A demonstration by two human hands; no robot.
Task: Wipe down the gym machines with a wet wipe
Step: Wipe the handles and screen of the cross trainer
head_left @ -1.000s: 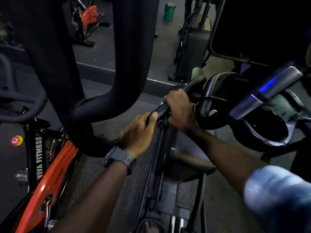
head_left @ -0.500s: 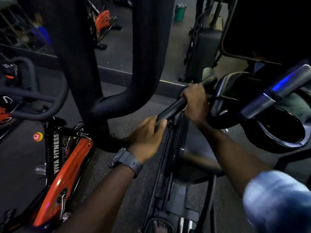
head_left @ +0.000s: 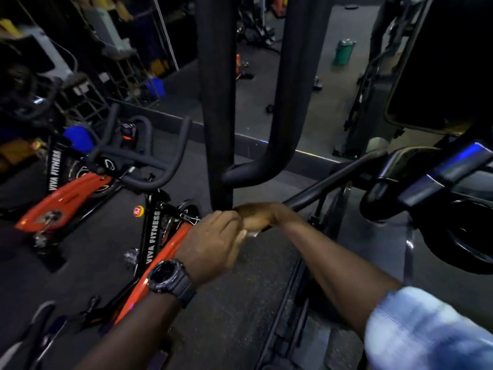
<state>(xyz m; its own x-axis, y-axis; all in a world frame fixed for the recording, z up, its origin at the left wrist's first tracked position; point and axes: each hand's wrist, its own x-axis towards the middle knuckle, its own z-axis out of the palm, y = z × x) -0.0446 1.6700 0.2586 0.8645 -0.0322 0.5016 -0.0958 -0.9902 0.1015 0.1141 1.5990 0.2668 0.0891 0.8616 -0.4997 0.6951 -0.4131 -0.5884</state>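
Black bar [head_left: 328,182]: slants from far right down to the hands.
Right hand [head_left: 260,216]: curled round the bar's near end, likely wiping.
Wet wipe [head_left: 252,234]: pale scrap under those fingers.
Left hand [head_left: 213,243]: touching beside; grip unclear.

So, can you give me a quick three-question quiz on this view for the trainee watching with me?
1. True or false: the right hand grips the black handlebar.
2. Which arm wears the watch? A) left arm B) right arm C) neither
3. Fill in: the orange bike frame reads VIVA ____.

Key: 1 true; 2 A; 3 FITNESS.
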